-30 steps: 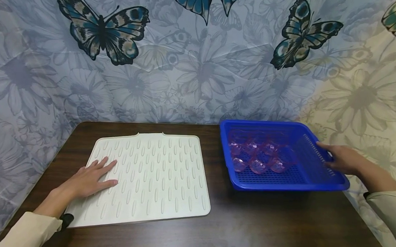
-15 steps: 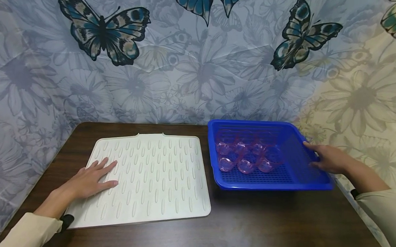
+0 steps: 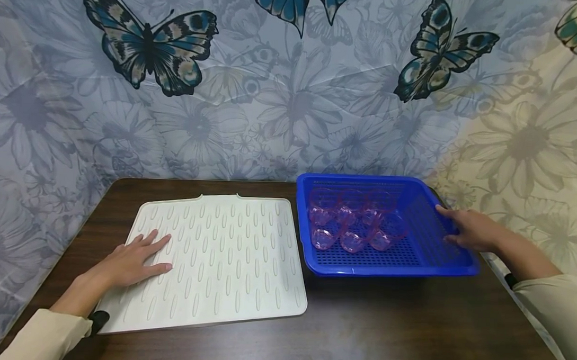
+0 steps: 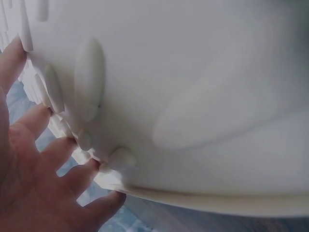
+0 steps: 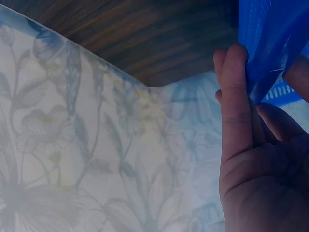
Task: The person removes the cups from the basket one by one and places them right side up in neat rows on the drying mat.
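Observation:
My left hand rests spread on the left part of a white mat with raised oval bumps. In the left wrist view, the fingertips touch the mat's surface. At the right of the table, my right hand pinches the right rim of a blue plastic basket, thumb on the inner side and fingers outside. Close up in the right wrist view, the basket's rim sits between thumb and fingers. Several see-through pink cups are grouped in the basket's left half.
Both the mat and the basket are on a dark wooden table, with a narrow gap between them. Behind it hangs a floral backdrop with butterflies, which continues past the table's right edge.
My right hand has moved the basket leftward with the cups in it, closer to the mat. The left hand and the mat have stayed where they were.

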{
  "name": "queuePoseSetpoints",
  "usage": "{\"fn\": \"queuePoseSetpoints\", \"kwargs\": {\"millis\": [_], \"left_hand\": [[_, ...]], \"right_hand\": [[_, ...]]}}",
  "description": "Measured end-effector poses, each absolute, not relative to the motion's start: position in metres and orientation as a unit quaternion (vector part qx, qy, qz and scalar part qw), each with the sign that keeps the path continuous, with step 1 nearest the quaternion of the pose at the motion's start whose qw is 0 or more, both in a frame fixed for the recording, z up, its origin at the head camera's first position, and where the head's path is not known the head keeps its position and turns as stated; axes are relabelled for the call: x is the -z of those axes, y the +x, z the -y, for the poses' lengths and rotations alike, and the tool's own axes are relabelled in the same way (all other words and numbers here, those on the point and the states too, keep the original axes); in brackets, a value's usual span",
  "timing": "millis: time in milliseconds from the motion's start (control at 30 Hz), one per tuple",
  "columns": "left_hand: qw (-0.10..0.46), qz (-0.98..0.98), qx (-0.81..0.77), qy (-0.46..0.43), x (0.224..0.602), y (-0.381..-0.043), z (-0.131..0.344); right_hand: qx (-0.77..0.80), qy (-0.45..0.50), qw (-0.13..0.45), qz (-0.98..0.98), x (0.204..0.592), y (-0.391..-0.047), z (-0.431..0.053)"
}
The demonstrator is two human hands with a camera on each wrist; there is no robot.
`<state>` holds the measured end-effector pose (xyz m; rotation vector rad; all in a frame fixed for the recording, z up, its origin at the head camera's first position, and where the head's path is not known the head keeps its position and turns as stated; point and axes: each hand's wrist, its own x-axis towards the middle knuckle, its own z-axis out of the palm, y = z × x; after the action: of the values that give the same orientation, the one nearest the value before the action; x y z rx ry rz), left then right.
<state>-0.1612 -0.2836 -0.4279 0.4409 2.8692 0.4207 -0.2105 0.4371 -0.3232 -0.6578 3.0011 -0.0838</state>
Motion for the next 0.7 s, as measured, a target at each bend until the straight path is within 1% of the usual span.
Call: {"fn": "queuePoseSetpoints", "kwargs": {"millis": [133, 267, 333, 533, 600, 700], "left_hand": [[0.102, -0.973, -0.142, 0.149, 0.429, -0.161, 0.284], [0.104, -0.973, -0.144, 0.148, 0.43, -0.162, 0.284], [0.102, -0.972, -0.147, 0.149, 0.43, -0.161, 0.284], [0.101, -0.972, -0.152, 0.149, 0.431, -0.161, 0.284], [0.101, -0.972, -0.151, 0.148, 0.43, -0.16, 0.284], [0.1, -0.972, -0.153, 0.149, 0.429, -0.159, 0.284]], "right_hand": [[0.03, -0.208, 0.048, -0.977, 0.321, -0.211, -0.437], [0.054, -0.189, 0.085, -0.977, 0.314, -0.212, -0.436], [0.066, -0.176, 0.093, -0.978, 0.309, -0.213, -0.433], [0.132, -0.191, 0.06, -0.971, 0.301, -0.218, -0.414], [0.179, -0.201, 0.073, -0.96, 0.303, -0.219, -0.405], [0.237, -0.208, 0.116, -0.942, 0.308, -0.22, -0.394]]}}
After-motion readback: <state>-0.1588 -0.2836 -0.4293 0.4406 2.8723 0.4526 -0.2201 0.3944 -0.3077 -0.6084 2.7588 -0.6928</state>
